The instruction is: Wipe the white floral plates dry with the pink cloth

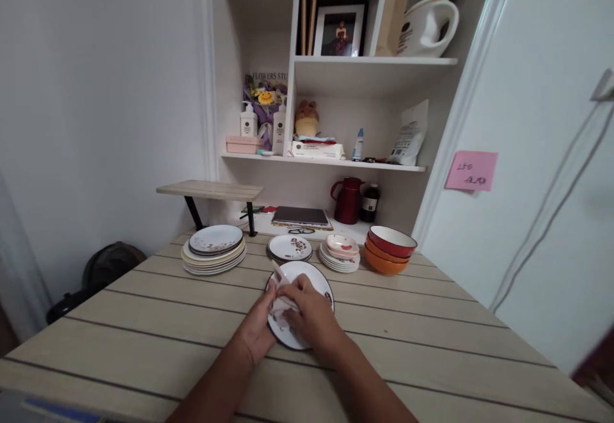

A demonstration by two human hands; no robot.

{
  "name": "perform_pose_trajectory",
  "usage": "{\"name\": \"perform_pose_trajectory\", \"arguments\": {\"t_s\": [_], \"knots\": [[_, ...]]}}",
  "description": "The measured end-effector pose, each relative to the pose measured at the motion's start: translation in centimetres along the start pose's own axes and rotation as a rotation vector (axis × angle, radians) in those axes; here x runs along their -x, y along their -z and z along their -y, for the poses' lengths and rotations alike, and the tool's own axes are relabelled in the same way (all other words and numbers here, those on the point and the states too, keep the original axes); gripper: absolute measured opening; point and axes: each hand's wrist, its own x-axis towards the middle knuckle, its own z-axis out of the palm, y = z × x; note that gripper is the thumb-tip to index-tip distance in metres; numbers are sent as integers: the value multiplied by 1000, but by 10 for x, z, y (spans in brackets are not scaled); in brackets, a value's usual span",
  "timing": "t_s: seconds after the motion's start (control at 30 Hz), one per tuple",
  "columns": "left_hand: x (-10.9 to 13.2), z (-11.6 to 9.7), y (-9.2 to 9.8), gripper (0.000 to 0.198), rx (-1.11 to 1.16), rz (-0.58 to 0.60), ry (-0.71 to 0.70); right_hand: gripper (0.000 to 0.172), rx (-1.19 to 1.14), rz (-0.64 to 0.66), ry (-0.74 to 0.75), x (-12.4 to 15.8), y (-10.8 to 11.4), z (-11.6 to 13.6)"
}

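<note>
Slatted wooden table (407, 359) against a white shelf unit (374, 61), pink note (471, 171) on the wall at right. Person works at the near side with 2 bare hands

Plate (317, 278): white, dark rim, small print, off the main stacks, near table center, both hands on or over it. Can't tell if its underside touches the table

Left hand (259, 328): at the plate's left edge, closed on the rim, thumb on top right beside the cloth. Fingers mostly hidden below, so exact hold under there can't be read

Right hand (313, 313): over the plate face, fingers bunched, no visible gap, pinching a crumpled white cloth (280, 309) against the plate. Could be tissue, can't tell

Around it, L to R: big plate stack (215, 240) with cream and white rims; smaller plate stack (290, 247) just behind the held plate; small dish stack (339, 260) with a pink square dish (342, 244) on top; bowl stack (387, 260), 1 red bowl over orange ones

Further back: wooden riser (211, 189) behind the big plates, laptop (300, 215), glasses (301, 231), red jug (348, 202) next to a dark bottle (369, 203)
</note>
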Motion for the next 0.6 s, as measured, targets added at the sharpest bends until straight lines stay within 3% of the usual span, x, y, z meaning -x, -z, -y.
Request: {"name": "perform_pose_trajectory", "arguments": {"t_s": [0.13,0.23,0.47,0.6], "knots": [[3,4,-8,52,8,13,-1,40,31,-188,-73,-7,3,-12],[4,4,-8,54,40,-1,-23,38,50,-234,-126,-11,5,-21],[-2,-6,10,57,159,-130,-201,33,207,-25,-209,-5,8,-21],[-1,-11,13,56,168,-151,-235,33,139,100,-117,1,6,-13]]}}
